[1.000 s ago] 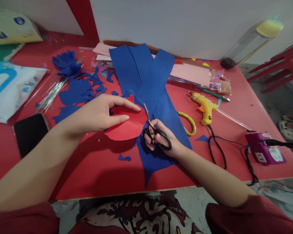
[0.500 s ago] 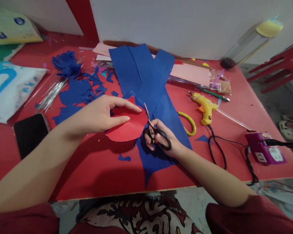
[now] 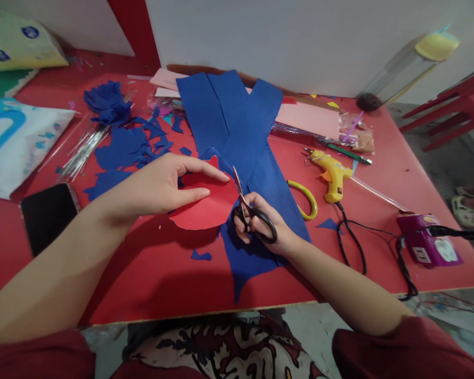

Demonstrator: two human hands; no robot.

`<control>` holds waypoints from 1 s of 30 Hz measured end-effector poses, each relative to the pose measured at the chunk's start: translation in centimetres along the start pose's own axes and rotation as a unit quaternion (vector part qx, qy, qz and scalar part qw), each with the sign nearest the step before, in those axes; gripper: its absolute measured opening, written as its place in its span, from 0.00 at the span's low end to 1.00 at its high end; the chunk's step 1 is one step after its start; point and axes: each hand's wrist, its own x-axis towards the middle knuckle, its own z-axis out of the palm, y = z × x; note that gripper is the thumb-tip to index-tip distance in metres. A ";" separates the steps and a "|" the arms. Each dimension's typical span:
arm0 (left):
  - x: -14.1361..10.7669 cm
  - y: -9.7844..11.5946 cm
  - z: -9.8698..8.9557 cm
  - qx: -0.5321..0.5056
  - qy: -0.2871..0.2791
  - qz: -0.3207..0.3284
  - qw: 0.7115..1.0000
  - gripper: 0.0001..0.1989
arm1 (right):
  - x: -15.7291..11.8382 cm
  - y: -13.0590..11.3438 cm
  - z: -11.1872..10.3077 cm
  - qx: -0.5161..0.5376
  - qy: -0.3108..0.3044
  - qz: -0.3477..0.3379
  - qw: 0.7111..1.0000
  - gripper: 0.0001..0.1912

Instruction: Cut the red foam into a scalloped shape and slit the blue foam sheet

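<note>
My left hand (image 3: 181, 181) grips a rounded red sheet (image 3: 205, 210), paper or thin foam, its thumb and forefinger lying on top and the other fingers hidden beneath. A small pointed notch shows at the sheet's far edge. In my right hand (image 3: 274, 223) are black-handled scissors (image 3: 265, 225), with fingers through the loops. Their blades point away from me, close by the sheet's right edge; whether they touch it I cannot tell. Large blue sheets (image 3: 237, 113) lie crossed under both hands. A small blue scrap (image 3: 201, 255) rests nearer the table's front edge.
Right of the blue sheets are a yellow loop handle (image 3: 310, 202), a yellow glue gun (image 3: 332, 173) with its cord, and a purple box (image 3: 428, 242). On the left lie blue cutouts (image 3: 122, 147), wire stems (image 3: 82, 152), a phone (image 3: 49, 218) and a wipes pack (image 3: 23, 142).
Both hands and the scissors stay almost where they were. The red sheet's near left edge has shifted very slightly.
</note>
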 end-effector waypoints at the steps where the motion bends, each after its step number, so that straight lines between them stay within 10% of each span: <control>1: 0.0 -0.1 0.0 0.000 -0.002 0.001 1.000 0.17 | 0.0 0.0 0.0 0.000 -0.003 0.001 1.000 0.23; 30: 0.0 -1.0 -0.8 0.027 -0.052 0.017 0.998 0.16 | -0.2 0.0 -0.2 0.017 -0.055 0.014 0.998 0.19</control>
